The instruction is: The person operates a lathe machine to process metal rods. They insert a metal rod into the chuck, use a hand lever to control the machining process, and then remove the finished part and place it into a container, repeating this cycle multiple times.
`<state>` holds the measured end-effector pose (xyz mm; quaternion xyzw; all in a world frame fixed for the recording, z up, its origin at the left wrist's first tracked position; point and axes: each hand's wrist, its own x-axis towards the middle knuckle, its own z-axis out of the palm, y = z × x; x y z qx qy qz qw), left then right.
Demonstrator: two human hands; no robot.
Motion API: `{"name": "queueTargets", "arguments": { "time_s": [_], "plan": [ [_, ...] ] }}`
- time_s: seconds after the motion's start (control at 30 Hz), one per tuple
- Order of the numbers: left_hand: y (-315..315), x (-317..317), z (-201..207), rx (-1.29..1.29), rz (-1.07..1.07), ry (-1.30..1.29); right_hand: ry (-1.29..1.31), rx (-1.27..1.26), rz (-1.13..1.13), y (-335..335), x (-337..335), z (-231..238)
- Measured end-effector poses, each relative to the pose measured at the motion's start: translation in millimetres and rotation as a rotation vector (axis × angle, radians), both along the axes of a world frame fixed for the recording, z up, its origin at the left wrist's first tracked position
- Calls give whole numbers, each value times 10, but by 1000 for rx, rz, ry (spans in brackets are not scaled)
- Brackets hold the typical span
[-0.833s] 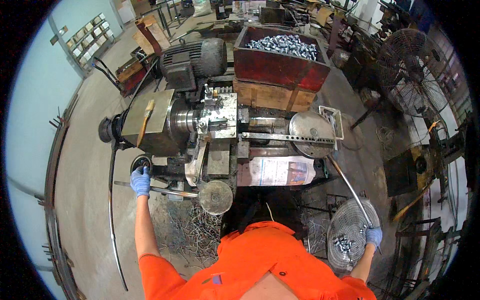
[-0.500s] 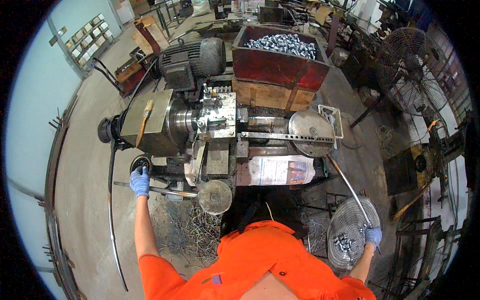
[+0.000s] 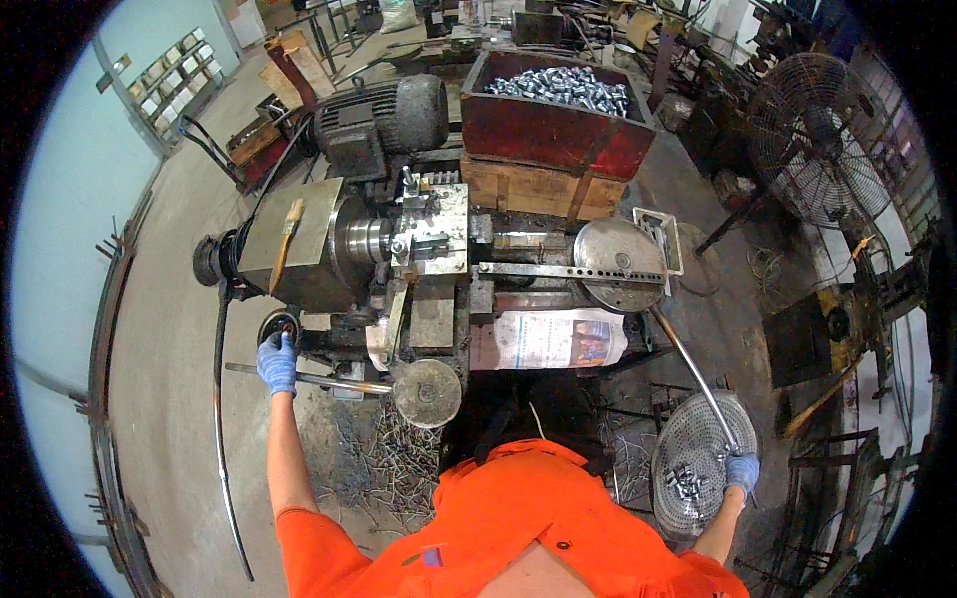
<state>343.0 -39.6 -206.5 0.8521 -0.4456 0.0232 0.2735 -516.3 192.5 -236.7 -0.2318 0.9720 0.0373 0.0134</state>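
Note:
My left hand [image 3: 277, 363], in a blue glove, is closed on the rim of a small dark handwheel [image 3: 276, 324] at the left end of a lathe-like machine. My right hand [image 3: 741, 471], gloved the same, grips the low end of a long steel lever [image 3: 693, 364]. That lever slants down from beside a round metal disc [image 3: 620, 249]. Under the right hand lies a round perforated tray [image 3: 673, 523] with several shiny metal pieces [image 3: 685, 482] in it. Between my arms, the machine carries a chuck [image 3: 364, 241] and a tool block [image 3: 439, 224].
A red bin [image 3: 548, 130] full of shiny metal parts stands behind the machine on a wooden crate. A motor [image 3: 399, 112] sits left of it. A brush [image 3: 287, 244] rests on the machine's cover. Metal shavings [image 3: 389, 458] litter the floor. A large fan [image 3: 812, 140] stands right.

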Motion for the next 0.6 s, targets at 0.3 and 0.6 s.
{"name": "queueTargets", "arguments": {
  "time_s": [0.3,0.6],
  "plan": [
    [-23,147,-142,-22,-16,40,-3,41,26,53,-77,-119],
    [-12,63,-50,10,-10,0,53,-7,-1,47,97,-23]
  ]
}}
